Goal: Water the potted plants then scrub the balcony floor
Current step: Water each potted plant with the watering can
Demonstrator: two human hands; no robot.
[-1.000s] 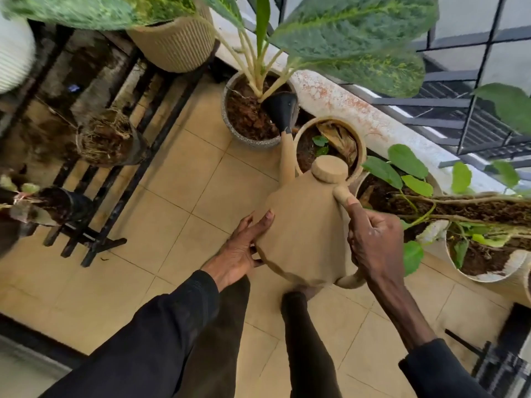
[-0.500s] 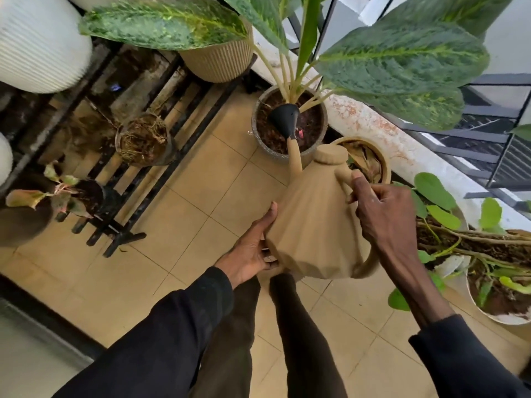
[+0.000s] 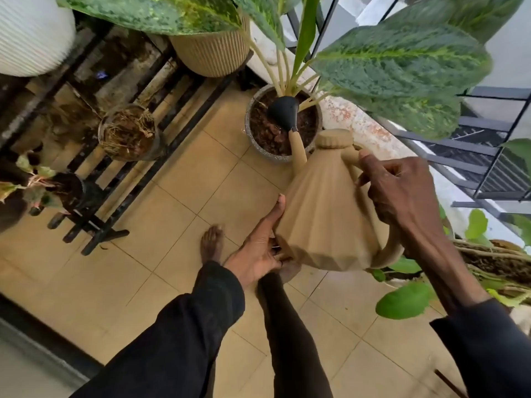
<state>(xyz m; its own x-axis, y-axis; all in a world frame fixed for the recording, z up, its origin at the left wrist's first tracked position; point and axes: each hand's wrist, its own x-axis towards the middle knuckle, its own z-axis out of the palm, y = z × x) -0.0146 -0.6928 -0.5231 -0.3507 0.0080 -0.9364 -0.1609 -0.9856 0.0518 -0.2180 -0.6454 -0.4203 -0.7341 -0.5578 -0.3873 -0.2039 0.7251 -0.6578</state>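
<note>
A tan ribbed watering can is tilted forward, its black rose over the dark soil of a grey speckled pot holding a big variegated leafy plant. My right hand grips the can's handle near the lid. My left hand supports the can's lower left side, thumb straight along its wall and fingers under the base. No water stream is discernible.
A black slatted plant stand at left carries a glass pot of dry roots and a small dark pot. A beige ribbed pot and a white pot stand behind. Trailing plants crowd the right; my bare foot is on the tan tiles.
The can has swung left and forward from the pots at right; its rose now hangs over the grey pot's soil. My view moved closer, and my foot stepped into sight.
</note>
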